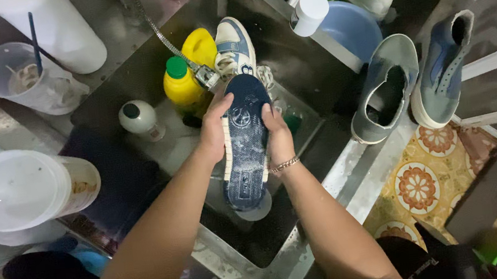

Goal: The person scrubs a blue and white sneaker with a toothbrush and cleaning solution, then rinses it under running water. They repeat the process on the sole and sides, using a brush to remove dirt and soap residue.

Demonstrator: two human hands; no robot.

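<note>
Over a steel sink (288,49) I hold a sneaker (248,152) sole up; its dark blue sole is wet and flecked with suds. My left hand (216,124) grips its left side and my right hand (278,137), with a bracelet at the wrist, grips its right side. A metal hose sprayer (205,75) hangs at the shoe's far end. A second white and blue sneaker (234,45) lies in the sink just beyond.
Two yellow bottles (184,84) and a small white bottle (140,118) stand in the sink. Two grey-blue shoes (415,82) lean on the right rim by a blue basin (353,27). Clear plastic jugs (26,190) sit at left. Patterned floor tiles (419,186) show at lower right.
</note>
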